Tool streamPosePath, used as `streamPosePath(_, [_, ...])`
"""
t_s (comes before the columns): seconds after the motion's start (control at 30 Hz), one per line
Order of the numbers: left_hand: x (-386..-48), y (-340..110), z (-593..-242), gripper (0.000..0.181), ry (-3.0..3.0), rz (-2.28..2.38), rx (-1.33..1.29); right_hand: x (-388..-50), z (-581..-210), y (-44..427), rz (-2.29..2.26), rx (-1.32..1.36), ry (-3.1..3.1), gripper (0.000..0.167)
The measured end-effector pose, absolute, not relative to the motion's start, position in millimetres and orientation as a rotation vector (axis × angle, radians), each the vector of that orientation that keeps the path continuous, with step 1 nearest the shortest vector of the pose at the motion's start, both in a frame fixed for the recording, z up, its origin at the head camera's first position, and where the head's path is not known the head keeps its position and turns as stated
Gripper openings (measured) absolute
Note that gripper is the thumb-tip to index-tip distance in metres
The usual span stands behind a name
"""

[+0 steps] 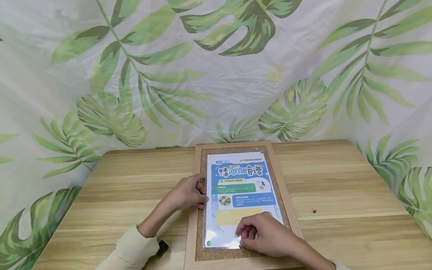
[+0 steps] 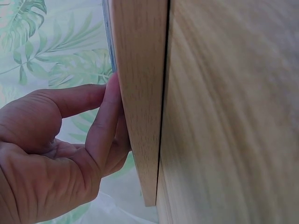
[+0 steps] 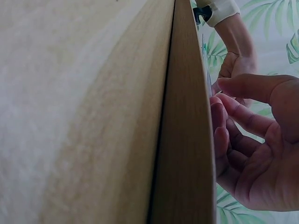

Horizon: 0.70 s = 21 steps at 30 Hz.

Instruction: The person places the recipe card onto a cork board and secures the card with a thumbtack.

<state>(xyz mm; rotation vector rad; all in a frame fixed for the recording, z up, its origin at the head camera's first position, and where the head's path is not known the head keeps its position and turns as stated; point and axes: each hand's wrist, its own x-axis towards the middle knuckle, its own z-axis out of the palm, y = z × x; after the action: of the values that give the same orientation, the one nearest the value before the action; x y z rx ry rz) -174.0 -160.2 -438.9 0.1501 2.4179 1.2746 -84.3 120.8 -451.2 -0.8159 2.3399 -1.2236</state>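
A laminated sheet [image 1: 233,232] with blue, green and yellow panels and Chinese print lies on a wood-framed cork board [image 1: 216,255]. A green pushpin [image 1: 208,243] is at its lower left corner; small pins seem to sit at both top corners. My left hand [image 1: 187,193] rests at the sheet's left edge, and in the left wrist view its fingertips meet the board beside the frame. Near the sheet's bottom edge, my right hand [image 1: 266,234] touches it with bent, relaxed fingers. Its fingertips are partly hidden, and no object shows between them.
A small purple pushpin [image 1: 314,211] lies on the wooden table [image 1: 351,180], right of the board. A dark object [image 1: 162,247] shows beside my left sleeve. Behind the table hangs a leaf-patterned cloth [image 1: 236,82].
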Motion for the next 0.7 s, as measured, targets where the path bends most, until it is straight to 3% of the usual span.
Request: streamPosePath(0.7, [-172,-159,-435,0.075,2.441,1.248,0.139,-86,-445,140,-1.207,-0.706,2.347,0.006])
